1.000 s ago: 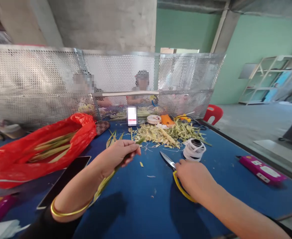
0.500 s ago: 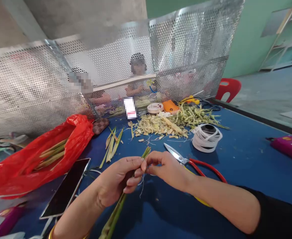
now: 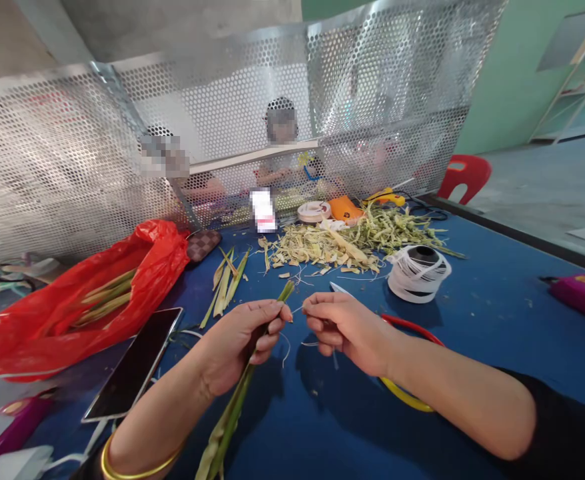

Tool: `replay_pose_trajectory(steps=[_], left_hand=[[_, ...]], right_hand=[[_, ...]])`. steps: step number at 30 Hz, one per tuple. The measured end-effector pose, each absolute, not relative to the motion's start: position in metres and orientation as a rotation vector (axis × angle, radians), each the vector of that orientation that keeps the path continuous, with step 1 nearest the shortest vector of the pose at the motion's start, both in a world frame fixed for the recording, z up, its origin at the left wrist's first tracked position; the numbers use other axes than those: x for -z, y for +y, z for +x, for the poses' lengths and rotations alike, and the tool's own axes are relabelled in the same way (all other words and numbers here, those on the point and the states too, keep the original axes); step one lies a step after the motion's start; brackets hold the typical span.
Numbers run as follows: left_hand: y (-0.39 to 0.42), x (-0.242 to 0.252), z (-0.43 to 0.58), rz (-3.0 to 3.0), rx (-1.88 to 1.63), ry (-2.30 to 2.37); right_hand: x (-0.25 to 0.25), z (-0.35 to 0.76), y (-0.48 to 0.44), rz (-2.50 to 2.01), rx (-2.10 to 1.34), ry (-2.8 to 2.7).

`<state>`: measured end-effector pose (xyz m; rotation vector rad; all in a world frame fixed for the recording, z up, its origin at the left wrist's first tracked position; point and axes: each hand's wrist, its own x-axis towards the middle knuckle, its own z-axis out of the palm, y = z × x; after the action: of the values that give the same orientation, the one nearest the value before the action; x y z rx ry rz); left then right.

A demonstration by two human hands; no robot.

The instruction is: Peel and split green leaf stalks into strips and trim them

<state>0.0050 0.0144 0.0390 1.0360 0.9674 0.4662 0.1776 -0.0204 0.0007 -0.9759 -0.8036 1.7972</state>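
My left hand [image 3: 247, 340] is closed around a bundle of long green plant stalks [image 3: 232, 413]; the cut tips stick out above the thumb and the leafy ends hang toward me. My right hand [image 3: 345, 327] pinches a thin white thread [image 3: 297, 309] that stretches across to the bundle by my left fingertips. A loose thread end dangles below my left hand. Scissors [image 3: 412, 325] with red and yellow handles lie partly hidden beneath my right forearm. Behind them stands a spool of white thread [image 3: 419, 275].
Plant scraps [image 3: 322, 247] are heaped at the back of the blue table [image 3: 352, 427], with loose leaves [image 3: 226, 283] nearer me. At left lie a red plastic bag [image 3: 157, 257] holding stalks and a dark-screened phone [image 3: 132, 367]. A perforated metal screen [image 3: 242, 100] separates me from two people.
My right hand has drawn away from the left toward the right, pulling the thread taut between them. The left hand keeps its hold on the stalks. The view has shifted slightly.
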Motion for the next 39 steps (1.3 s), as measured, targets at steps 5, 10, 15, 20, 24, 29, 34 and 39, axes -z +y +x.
replay_pose_trajectory(steps=[5, 10, 15, 20, 24, 29, 34, 39], left_hand=[[0.013, -0.036, 0.007, 1.060, -0.484, 0.997], [0.011, -0.038, 0.015, 1.168, -0.504, 1.019], [0.012, -0.044, 0.025, 1.479, -0.514, 1.062], [0.013, -0.037, 0.023, 1.916, -0.508, 1.102], [0.013, -0.031, 0.020, 2.053, -0.464, 1.074], [0.013, -0.030, 0.020, 1.921, -0.461, 0.990], [0.014, -0.031, 0.023, 1.613, -0.449, 0.948], [0.015, -0.033, 0.022, 1.453, -0.414, 0.976]], right_hand=[[-0.005, 0.181, -0.020, -1.079, -1.725, -0.818], [-0.007, 0.183, -0.021, -1.100, -1.543, -0.912], [-0.012, 0.186, -0.021, -1.080, -1.364, -0.983], [-0.010, 0.184, -0.019, -1.113, -1.280, -1.022], [-0.004, 0.182, -0.018, -1.169, -1.243, -1.026], [-0.001, 0.182, -0.018, -1.159, -1.235, -1.003], [0.001, 0.181, -0.019, -1.150, -1.194, -1.027], [-0.001, 0.180, -0.020, -1.155, -1.182, -1.082]])
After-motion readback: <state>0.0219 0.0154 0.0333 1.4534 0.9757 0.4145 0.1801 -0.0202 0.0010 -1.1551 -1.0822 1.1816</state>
